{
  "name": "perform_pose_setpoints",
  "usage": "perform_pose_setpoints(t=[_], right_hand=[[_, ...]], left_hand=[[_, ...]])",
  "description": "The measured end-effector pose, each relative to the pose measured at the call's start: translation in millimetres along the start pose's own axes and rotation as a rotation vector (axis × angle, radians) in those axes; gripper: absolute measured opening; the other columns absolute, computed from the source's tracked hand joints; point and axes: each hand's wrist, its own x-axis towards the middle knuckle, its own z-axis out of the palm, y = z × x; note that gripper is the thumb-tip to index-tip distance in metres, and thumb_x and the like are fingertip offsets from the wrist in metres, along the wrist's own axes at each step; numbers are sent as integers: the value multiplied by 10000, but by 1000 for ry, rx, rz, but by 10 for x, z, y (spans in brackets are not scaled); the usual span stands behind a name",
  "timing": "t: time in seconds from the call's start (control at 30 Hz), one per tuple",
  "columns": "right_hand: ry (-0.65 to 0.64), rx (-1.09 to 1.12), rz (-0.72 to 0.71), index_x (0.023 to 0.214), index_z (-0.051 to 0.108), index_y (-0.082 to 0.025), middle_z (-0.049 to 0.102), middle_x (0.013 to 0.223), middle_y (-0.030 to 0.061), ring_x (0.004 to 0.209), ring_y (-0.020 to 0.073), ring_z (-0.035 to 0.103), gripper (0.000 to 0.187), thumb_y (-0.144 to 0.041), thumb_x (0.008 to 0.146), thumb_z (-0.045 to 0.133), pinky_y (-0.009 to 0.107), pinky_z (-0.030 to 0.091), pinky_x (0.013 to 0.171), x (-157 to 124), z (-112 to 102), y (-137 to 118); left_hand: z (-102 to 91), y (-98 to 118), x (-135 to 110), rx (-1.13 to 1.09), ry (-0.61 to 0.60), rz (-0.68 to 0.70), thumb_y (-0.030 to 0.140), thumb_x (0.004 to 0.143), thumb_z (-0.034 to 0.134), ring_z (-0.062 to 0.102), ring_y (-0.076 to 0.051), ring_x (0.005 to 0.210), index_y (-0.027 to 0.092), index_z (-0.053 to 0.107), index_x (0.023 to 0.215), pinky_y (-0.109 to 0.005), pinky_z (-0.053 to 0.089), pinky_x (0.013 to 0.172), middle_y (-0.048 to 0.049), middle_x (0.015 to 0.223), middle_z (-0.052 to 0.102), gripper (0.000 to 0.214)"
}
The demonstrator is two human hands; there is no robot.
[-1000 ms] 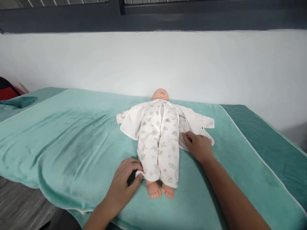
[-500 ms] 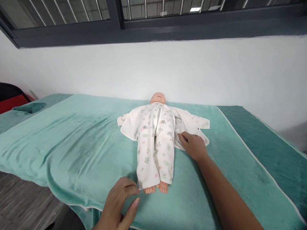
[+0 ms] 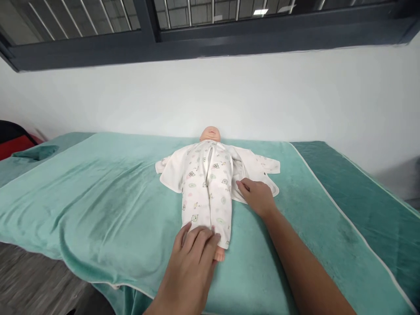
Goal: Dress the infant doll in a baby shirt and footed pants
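A baby doll [image 3: 210, 133] lies on its back on a green blanket [image 3: 124, 210], head toward the wall. White printed pants [image 3: 219, 188] cover its front from the chest down to the ankles. Beneath them a white baby shirt [image 3: 172, 175] is spread open, sleeves out to both sides. My left hand [image 3: 190, 262] lies over the lower end of the left pant leg, fingers bent and apart, hiding one foot. The other foot [image 3: 219, 253] shows. My right hand [image 3: 257, 194] is closed at the shirt's right flap, beside the pants; what its fingers hold, if anything, is hidden.
A white wall [image 3: 210, 96] rises behind the bed, with a dark window frame [image 3: 210, 41] above. Darker green cloth [image 3: 361, 188] lies on the right. A black and red object [image 3: 15, 144] stands at the far left. Wooden floor [image 3: 29, 275] shows at lower left.
My left hand has moved right and up from beside the pant leg's end onto it. My right hand stays closed by the shirt flap. The view has shifted slightly.
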Motion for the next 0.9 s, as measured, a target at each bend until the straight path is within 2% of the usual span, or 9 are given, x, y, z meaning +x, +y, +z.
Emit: perform_pose_setpoints(t=[0.2, 0.27, 0.37, 0.47, 0.67, 0.8, 0.9], right_hand=[[-21, 26, 4, 693, 615, -225, 662, 666, 36, 643, 176, 569, 431, -455, 983, 394, 290, 193, 567, 2, -18, -5], [-21, 34, 0, 695, 617, -225, 659, 664, 35, 638, 175, 567, 427, -451, 982, 396, 291, 193, 567, 2, -19, -4], [-15, 51, -5, 692, 615, -227, 653, 653, 32, 633, 174, 564, 423, -455, 978, 403, 291, 195, 567, 4, -15, 1], [-10, 72, -6, 676, 602, -228, 642, 638, 26, 633, 172, 561, 412, -446, 972, 415, 289, 199, 571, 7, -9, 8], [-7, 106, -9, 641, 559, -223, 618, 611, 18, 608, 163, 532, 422, -449, 968, 417, 283, 206, 569, 6, -8, 18], [-20, 127, -8, 645, 563, -225, 619, 610, 14, 603, 163, 524, 414, -441, 966, 416, 279, 217, 566, 2, -16, 18], [-14, 134, -1, 648, 573, -225, 625, 615, 17, 605, 166, 526, 409, -432, 964, 416, 285, 218, 568, 2, -18, 13]], left_hand=[[-80, -153, 131, -37, -144, 99, 103, 903, 525, 567, -233, 1009, 199, 600, 973, -512, 374, 1083, -43, 991, 645, 141], [-145, -168, 204, -69, -213, 125, 124, 913, 539, 566, -219, 923, 193, 582, 913, -487, 432, 1004, -32, 921, 628, 81], [-216, -148, 282, -156, -268, 116, 152, 933, 540, 557, -203, 832, 191, 563, 873, -395, 482, 802, -27, 871, 613, 75], [-228, -100, 306, -280, -214, 102, 150, 955, 510, 569, -183, 793, 194, 562, 878, -337, 468, 707, -28, 872, 628, 103], [-200, 25, 248, -496, -42, 98, 97, 945, 498, 600, -158, 831, 196, 573, 955, -292, 490, 724, -38, 918, 652, 124], [-197, 48, 122, -442, 37, 105, 102, 919, 515, 577, -171, 747, 204, 589, 950, -319, 483, 652, -42, 829, 641, 130], [-181, -35, -27, -353, 126, 107, 108, 901, 530, 610, -208, 818, 214, 606, 1016, -356, 518, 705, -73, 875, 658, 174]])
